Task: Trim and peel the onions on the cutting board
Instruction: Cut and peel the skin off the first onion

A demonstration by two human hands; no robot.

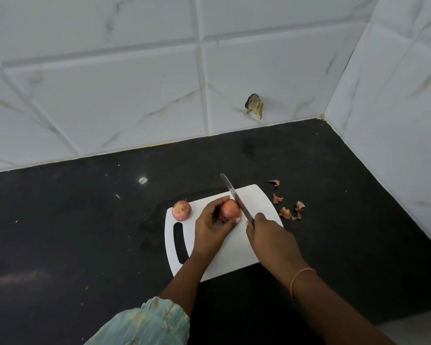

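A white cutting board [256, 200] with a slot handle lies on the black counter. My left hand [210, 226] grips a red onion [230, 210] on the board, thumb and fingers curled round it. My right hand [269, 235] holds a knife [235, 197]; its blade lies against the onion's right side and points away from me. A second red onion [181, 210], still in its skin, sits on the board's far left corner.
Several pieces of onion skin [288, 207] lie on the black counter [85, 232] right of the board. White tiled walls [135, 95] meet in a corner at the back right. A dry scrap [254, 105] sticks to the back wall.
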